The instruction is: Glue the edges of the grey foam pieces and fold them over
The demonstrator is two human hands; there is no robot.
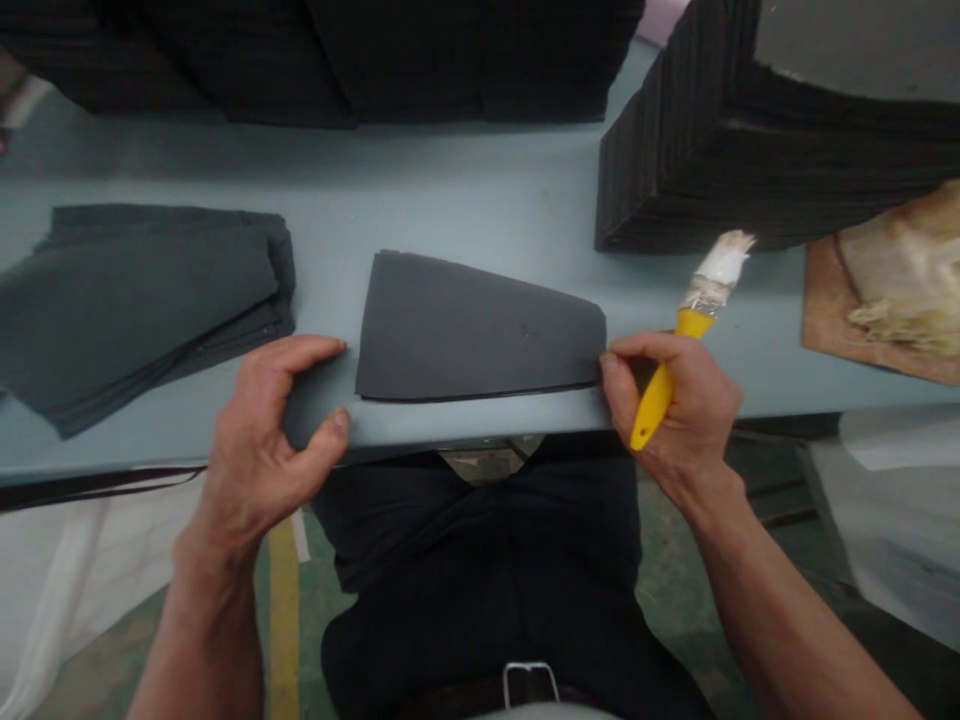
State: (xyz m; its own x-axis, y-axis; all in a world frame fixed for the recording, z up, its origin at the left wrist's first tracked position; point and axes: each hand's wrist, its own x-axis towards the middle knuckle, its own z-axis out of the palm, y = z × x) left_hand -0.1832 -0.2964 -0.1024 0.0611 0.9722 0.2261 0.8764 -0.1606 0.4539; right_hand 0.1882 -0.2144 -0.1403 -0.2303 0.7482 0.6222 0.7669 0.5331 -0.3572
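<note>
A dark grey tapered sheet (pixel 480 330), with the edge of at least one more layer showing under it, lies flat on the table near its front edge. My left hand (pixel 266 430) is just left of the sheet's wide end, thumb and forefinger apart, holding nothing. At the narrow end, my right hand (pixel 675 395) has its thumb and forefinger at the sheet's corner. The same hand holds a paintbrush (pixel 694 312) with a yellow handle, its bristles coated white and pointing up and away. Whether the fingertips pinch the sheet or only touch it, I cannot tell.
Loose dark sheets (pixel 150 300) lie fanned out on the pale blue table (pixel 465 185) at left. Tall dark stacks (pixel 420 60) line the back, and another stack (pixel 697 170) stands at right. Beside it is a brown board (pixel 832 310) with a smeared, yellowish-crusted container (pixel 900 270).
</note>
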